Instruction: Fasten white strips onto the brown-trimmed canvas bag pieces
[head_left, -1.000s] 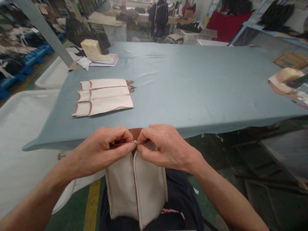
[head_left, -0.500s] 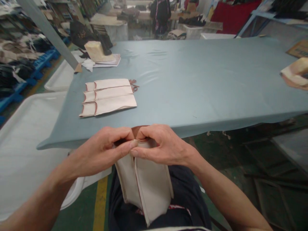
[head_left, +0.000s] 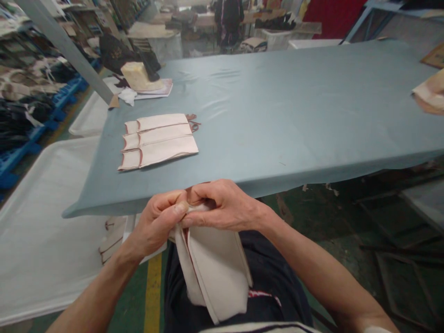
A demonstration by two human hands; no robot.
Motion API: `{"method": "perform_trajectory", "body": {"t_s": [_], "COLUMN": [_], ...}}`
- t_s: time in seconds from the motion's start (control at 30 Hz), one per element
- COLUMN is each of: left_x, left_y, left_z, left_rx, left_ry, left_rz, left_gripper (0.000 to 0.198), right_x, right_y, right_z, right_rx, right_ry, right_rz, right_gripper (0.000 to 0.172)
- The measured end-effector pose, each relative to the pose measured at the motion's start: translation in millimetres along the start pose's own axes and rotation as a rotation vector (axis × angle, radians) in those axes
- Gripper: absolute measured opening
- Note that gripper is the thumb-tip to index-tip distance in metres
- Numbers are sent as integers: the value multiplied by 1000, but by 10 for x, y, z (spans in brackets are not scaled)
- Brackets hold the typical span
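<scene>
A cream fabric pouch with brown-edged seams hangs over my lap, just off the table's front edge. My left hand pinches its upper edge between thumb and curled fingers. Close against it, my right hand grips the same edge, thumb in front and fingers behind. The fingers hide most of the pouch's top. On the table beyond lie several similar cream pouches, side by side and overlapping, with brown ties at their right end.
A blue-grey cloth covers the table. White bins stand at the left, one with a cream piece inside. A yellowish block sits on papers at the back left by a metal post. Another person is far behind.
My left hand has drawn in and turned, bunching the pouch's left side, and the pouch has twisted slightly. The right hand keeps its grip. The view has shifted a little.
</scene>
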State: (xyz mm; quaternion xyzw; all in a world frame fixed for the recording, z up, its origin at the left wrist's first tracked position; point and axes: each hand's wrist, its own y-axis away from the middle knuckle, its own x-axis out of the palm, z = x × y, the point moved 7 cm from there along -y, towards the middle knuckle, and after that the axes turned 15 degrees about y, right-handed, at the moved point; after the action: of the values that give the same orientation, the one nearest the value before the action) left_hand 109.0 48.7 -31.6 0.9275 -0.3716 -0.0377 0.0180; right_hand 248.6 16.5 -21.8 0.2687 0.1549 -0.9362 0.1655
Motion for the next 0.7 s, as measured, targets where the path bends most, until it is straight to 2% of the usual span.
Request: {"method": "perform_trajectory", "body": {"t_s": [0.1,0.2,0.33,0.43,0.57,0.7], "left_x": [-73,-140,-231,-308,-486,-573], "left_y": [51,138,255,283,253,218], "left_z": [-133,-242,-318,-335,-197,-26], "left_rx": [37,88,89,86,25,-13], "left_ry": [-83,-153,-170,-214,-233,-332], "left_rz": [49,105,60,-21,-95,7], "left_gripper": [55,61,64,62,57,52], "right_x": [-100,-231,-350,-345,-290,-227], "right_y": [43,134,240,275,276,223], "right_z": [-124,-234,-221,-126,-9,14], "right_rx": [69,138,158,137,117,123], "right_ry": [-11,74,142,53,-108,-206], "right_rz": [-11,-39,-78,-65,-39,-7], "right_gripper": [47,43,42,51,59,63]}}
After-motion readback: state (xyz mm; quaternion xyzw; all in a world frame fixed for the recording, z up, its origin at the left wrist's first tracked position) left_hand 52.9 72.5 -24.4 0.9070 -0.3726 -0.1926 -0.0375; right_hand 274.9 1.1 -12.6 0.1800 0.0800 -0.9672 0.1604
